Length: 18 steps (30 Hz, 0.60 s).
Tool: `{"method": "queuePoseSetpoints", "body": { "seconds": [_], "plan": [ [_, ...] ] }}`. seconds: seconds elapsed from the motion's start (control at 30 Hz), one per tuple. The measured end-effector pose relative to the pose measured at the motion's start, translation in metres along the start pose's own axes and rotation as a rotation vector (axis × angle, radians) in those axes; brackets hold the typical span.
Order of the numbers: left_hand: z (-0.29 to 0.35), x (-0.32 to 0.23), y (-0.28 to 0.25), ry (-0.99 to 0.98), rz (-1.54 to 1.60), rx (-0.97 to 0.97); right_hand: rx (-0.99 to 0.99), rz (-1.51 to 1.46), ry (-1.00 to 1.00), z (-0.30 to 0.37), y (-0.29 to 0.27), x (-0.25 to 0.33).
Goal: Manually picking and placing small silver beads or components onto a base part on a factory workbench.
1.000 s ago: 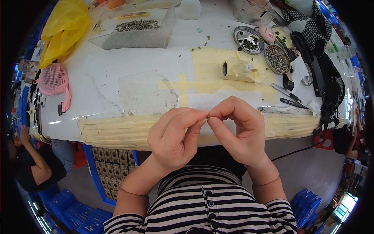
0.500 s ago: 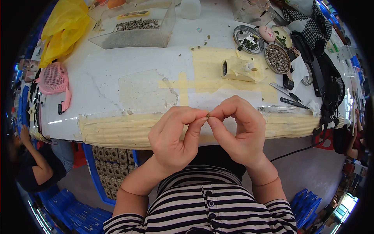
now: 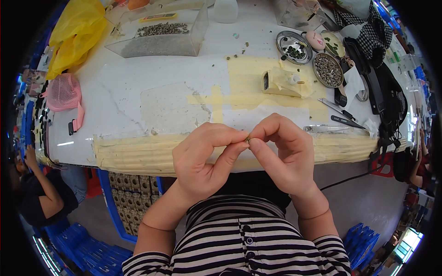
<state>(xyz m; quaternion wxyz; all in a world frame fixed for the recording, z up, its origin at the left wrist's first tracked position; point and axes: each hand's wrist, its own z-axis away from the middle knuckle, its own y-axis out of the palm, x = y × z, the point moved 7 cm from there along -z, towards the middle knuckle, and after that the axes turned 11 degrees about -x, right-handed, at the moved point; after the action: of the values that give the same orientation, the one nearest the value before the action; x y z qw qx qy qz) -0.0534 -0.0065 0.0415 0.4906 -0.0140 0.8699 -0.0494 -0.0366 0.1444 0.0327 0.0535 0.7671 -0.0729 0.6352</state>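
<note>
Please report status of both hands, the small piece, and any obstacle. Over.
Left hand and right hand: pinching one tiny piece between them. Piece mostly covered, details unclear. Nothing visible blocking the hands.

- Can see a white worktable (image 3: pixel 115 76) at twelve o'clock, its front edge bound in cream tape (image 3: pixel 133 154) (bowed by the lens).
- Shows grey floor (image 3: pixel 357 200) at four o'clock, with a smaller patch at eight.
- Catches a red plastic piece (image 3: pixel 383 169) just past three (possibly a stool, too hidden to tell).
- Glows at four, near the rim, with a bright pane (image 3: pixel 410 244) (window or lamp, unclear).
- Gleams at eight with thin light strips (image 3: pixel 43 255).
</note>
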Motion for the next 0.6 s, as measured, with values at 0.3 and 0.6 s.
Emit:
{"method": "queuePoseSetpoints", "body": {
  "seconds": [0.3,0.6],
  "plan": [
    [0.003,-0.012,0.002,0.201,-0.181,-0.067,-0.014,0.026,-0.046,0.0,0.001,0.005],
    [0.004,-0.013,0.001,0.243,-0.163,-0.065,0.018,-0.027,-0.011,0.0,0.002,0.006]
  ]
}}
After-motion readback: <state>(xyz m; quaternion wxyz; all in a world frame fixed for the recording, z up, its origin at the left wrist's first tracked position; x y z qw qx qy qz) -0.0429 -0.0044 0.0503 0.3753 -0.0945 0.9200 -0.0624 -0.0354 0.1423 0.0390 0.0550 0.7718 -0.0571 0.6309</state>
